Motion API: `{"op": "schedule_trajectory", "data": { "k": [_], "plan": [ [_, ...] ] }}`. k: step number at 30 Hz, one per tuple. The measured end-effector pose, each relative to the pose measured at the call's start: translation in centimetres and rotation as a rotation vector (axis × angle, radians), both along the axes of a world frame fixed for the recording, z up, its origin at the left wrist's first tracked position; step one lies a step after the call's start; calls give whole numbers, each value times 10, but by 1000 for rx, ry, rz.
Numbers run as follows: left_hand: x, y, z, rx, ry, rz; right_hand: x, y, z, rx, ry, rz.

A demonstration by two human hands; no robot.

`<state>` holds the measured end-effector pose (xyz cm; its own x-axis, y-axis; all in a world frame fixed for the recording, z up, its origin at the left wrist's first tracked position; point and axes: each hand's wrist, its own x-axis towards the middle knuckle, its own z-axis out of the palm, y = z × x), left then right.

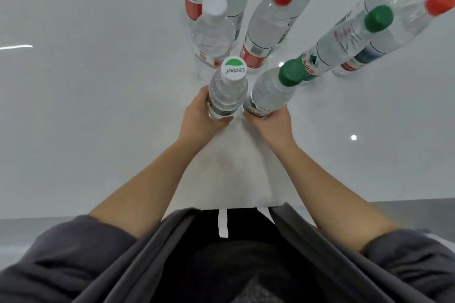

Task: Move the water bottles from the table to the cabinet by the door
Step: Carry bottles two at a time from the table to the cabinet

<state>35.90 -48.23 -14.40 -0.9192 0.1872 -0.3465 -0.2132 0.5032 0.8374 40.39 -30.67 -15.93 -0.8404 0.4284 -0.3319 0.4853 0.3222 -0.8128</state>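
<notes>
Glossy white bench (98,130) fills the view, dotted with lamp glints; a cluster of upright water bottles stands on it, and the Cestbon bottle (227,91), with its white-and-green cap, is the one nearest the person. The left hand (204,115) wraps that bottle low on its body, fingers curled round it; the right hand (268,122) is curled the same way round the green-capped bottle (270,94), just right of the Cestbon bottle with a narrow gap between them. Both held bottles keep their long axis upright; whether their bases touch the bench I cannot tell, as the hands hide them. Each hand sits on the near side of its bottle, so a straight lift looks the likely next move; the neighbours call for care. Behind the Cestbon bottle stand the white-capped bottle (213,32) and the red-capped bottle (268,22); other bottles (344,39) stand further back and to its right. No cabinet or door shows.
</notes>
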Motion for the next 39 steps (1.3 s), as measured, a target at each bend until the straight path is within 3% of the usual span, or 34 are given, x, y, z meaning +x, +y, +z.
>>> {"op": "schedule_trajectory", "data": {
  "k": [8,27,33,39],
  "plan": [
    [22,-16,0,41,-58,-129,46,-11,-10,-110,-41,-75],
    [48,10,7,17,-83,-470,114,-23,-12,13,-149,-329],
    [82,42,13,10,-84,-641,172,-11,-11,-36,-164,-545],
    [140,83,14,41,-125,-843,258,-9,-2,-196,-11,-795]
  ]
}}
